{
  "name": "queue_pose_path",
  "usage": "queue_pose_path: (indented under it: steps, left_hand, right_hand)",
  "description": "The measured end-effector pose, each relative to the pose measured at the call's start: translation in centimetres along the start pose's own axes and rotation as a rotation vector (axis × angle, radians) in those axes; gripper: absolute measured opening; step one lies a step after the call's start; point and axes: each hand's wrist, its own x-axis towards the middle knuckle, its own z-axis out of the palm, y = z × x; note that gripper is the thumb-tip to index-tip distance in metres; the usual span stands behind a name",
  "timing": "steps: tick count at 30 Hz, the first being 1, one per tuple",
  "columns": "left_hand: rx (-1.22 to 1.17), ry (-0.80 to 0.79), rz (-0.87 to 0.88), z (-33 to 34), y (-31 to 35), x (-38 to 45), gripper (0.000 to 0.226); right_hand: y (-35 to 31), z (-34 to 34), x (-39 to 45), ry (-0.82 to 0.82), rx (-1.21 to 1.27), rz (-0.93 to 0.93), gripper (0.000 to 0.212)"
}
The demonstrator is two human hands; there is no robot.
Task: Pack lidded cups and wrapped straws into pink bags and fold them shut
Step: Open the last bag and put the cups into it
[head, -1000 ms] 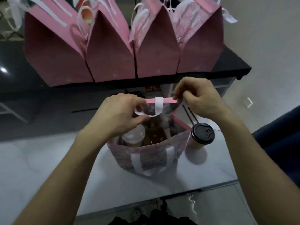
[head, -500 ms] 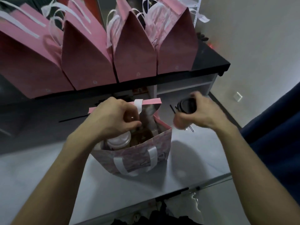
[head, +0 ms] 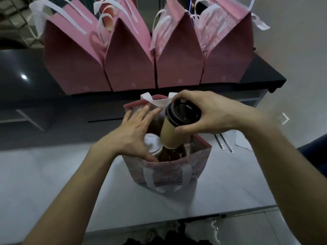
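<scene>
I see the brown cup with its black lid tilted over the mouth of the open pink bag, its base already below the rim. My right hand has it in a grip from above, fingers and thumb curled round the lid. Beside it in the bag stands a cup with a white lid. My left hand is flat, fingers straight and spread, reaching into the bag's mouth over the white-lidded cup and against the far wall; it clamps nothing. The bag stands upright on the pale counter, white handle loops hanging at front and back. Just right of the bag lie two wrapped straws beside some white paper. Behind, on a dark shelf, four folded pink bags stand in a row, touching.
</scene>
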Motion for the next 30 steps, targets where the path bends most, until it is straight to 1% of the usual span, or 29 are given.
queue_pose_path:
  steps: [2, 4, 8, 12, 15, 20, 24, 28, 30]
  left_hand:
    - [-0.051, 0.019, 0.020, 0.2, -0.5, 0.0, 0.160]
    - [-0.061, 0.034, 0.032, 0.3, -0.7, 0.0, 0.160]
    - [-0.011, 0.049, 0.059, 0.8, -1.0, 0.1, 0.163]
    - [0.007, 0.042, 0.064, 1.0, -1.1, 0.0, 0.163]
    - [0.014, 0.037, 0.080, 1.0, -1.0, 0.0, 0.161]
    - [0.072, 0.029, 0.095, 1.1, -0.7, 0.1, 0.160]
    - [0.086, 0.021, 0.106, 1.2, -0.5, 0.3, 0.159]
    - [0.094, 0.013, 0.096, 1.2, -0.6, 0.3, 0.158]
    - [0.096, 0.009, 0.096, 1.3, -0.6, 0.3, 0.157]
  right_hand:
    - [0.2, 1.5, 1.6, -0.040, -0.072, 0.018, 0.089]
    - [0.6, 3.3, 3.1, -0.091, -0.209, 0.038, 0.089]
    - [1.8, 6.6, 5.5, -0.162, -0.457, 0.070, 0.103]
    - [3.0, 7.9, 6.5, -0.135, -0.507, 0.088, 0.103]
    - [3.2, 8.5, 6.4, -0.157, -0.593, 0.122, 0.105]
    - [2.8, 9.4, 6.2, -0.193, -0.651, 0.119, 0.088]
    - [2.5, 9.8, 6.1, -0.182, -0.700, 0.128, 0.084]
    - [2.5, 10.1, 5.8, -0.163, -0.709, 0.146, 0.075]
    - [2.4, 10.4, 5.8, -0.167, -0.728, 0.143, 0.074]
